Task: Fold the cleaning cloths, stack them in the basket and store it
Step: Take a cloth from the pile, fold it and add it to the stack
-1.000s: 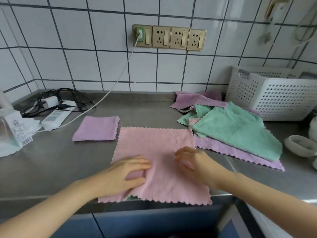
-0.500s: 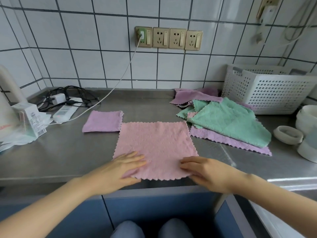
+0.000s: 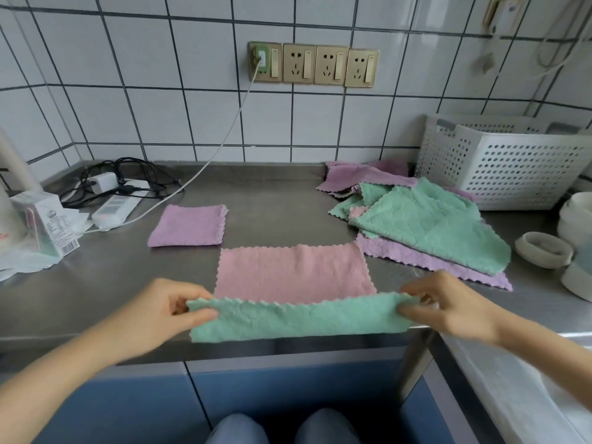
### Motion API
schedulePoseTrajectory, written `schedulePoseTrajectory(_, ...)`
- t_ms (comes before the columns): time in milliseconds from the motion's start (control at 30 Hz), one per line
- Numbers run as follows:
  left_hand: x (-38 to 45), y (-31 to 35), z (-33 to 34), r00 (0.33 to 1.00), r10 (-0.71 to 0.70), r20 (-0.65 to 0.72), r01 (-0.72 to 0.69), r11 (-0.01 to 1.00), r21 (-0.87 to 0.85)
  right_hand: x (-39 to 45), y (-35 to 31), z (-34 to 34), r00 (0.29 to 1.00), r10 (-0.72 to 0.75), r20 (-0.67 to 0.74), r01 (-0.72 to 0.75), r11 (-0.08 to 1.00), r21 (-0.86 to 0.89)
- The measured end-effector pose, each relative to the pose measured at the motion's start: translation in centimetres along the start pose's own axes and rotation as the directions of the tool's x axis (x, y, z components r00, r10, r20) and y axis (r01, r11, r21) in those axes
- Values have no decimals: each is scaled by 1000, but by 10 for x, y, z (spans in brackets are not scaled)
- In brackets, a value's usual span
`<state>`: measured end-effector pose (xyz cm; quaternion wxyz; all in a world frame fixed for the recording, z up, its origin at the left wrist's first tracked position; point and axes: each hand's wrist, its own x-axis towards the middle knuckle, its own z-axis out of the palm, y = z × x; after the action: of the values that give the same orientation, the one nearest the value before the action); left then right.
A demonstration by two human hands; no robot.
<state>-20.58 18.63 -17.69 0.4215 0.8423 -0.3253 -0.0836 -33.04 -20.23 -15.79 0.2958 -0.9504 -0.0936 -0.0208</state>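
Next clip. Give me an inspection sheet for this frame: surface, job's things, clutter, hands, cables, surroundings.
Surface: steel counter, bare in the middle.
Job's things: pink cloth lies flat, its near edge lifted and turned back, green underside up; folded purple cloth behind it to the left; loose pile of green and purple cloths to the right; white basket behind the pile, inside hidden.
Clutter: carton at left; white rings and tubs at right.
Hands: left hand and right hand each pinch a near corner of the pink cloth.
Cables: white lead from the wall socket to the counter; black tangle by a power strip.
Surroundings: white tiled wall, blue cabinet fronts below.
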Motion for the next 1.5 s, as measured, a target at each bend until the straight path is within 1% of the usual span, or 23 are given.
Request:
schedulePoseTrajectory(33,7,2,-1,999,-10,-38,8,998,-58,4,-2,-4,999,46,-21,-43,992,119)
schedulePoseTrajectory(133,35,2,-1,976,-162,-147,120,958,-259,31,1,-7,963,247,-110,-182,893,412)
schedulePoseTrajectory(200,59,-13,3,934,-282,-221,202,924,-324,55,10,0,913,390,-116,-284,815,506)
schedulePoseTrajectory(267,81,-28,7,895,-348,-281,260,915,-307,77,20,10,869,486,-92,-357,745,563)
schedulePoseTrajectory(333,99,-41,13,877,-360,-317,290,925,-246,94,27,18,834,544,-92,-416,730,543)
schedulePoseTrajectory(433,110,-53,19,885,-287,-367,282,957,-68,108,35,26,799,589,-117,-492,754,435)
schedulePoseTrajectory(533,115,-62,20,886,-247,-392,271,963,5,114,44,31,765,628,-140,-524,734,431)
schedulePoseTrajectory(600,118,-63,20,883,-242,-402,283,958,44,117,48,34,758,634,-154,-533,738,415)
schedulePoseTrajectory(733,126,-54,25,887,-170,-430,268,947,178,123,54,37,746,647,-158,-559,738,379)
schedulePoseTrajectory(833,128,-50,25,884,-189,-429,304,928,216,127,55,36,738,659,-146,-589,734,338)
schedulePoseTrajectory(1000,124,-48,22,878,-214,-429,334,915,227,121,40,28,724,684,-94,-571,669,476)
schedulePoseTrajectory(1033,121,-44,20,873,-231,-429,365,893,262,117,35,24,729,674,-116,-554,682,478)
schedulePoseTrajectory(1067,114,-39,18,879,-194,-437,364,863,350,113,31,21,740,648,-181,-537,731,421)
schedulePoseTrajectory(1100,108,-34,19,880,-120,-459,351,815,461,108,29,18,762,581,-287,-510,811,288)
schedulePoseTrajectory(1133,100,-28,23,895,-4,-445,281,781,558,103,25,18,800,452,-395,-450,887,105)
schedulePoseTrajectory(1167,93,-19,30,904,121,-410,151,808,570,96,18,21,842,290,-455,-354,933,-61)
schedulePoseTrajectory(1200,86,-7,38,923,192,-333,14,849,529,90,8,27,883,127,-452,-229,957,-178)
schedulePoseTrajectory(1233,79,5,48,955,215,-206,-98,881,462,84,-3,35,923,2,-385,-102,966,-239)
schedulePoseTrajectory(1267,76,13,60,980,190,-52,-152,899,411,81,-10,45,957,-83,-278,10,968,-252)
schedulePoseTrajectory(1300,73,17,73,986,139,95,-166,895,414,77,-17,56,977,-141,-159,99,965,-243)
schedulePoseTrajectory(1333,70,18,82,975,89,204,-176,870,461,75,-20,68,981,-187,-52,169,956,-239)
schedulePoseTrajectory(1400,64,14,92,954,14,299,-182,820,542,69,-17,84,966,-248,71,258,926,-276)
schedulePoseTrajectory(1500,49,2,87,945,-31,324,-175,791,587,55,-1,88,963,-249,100,269,902,-338)
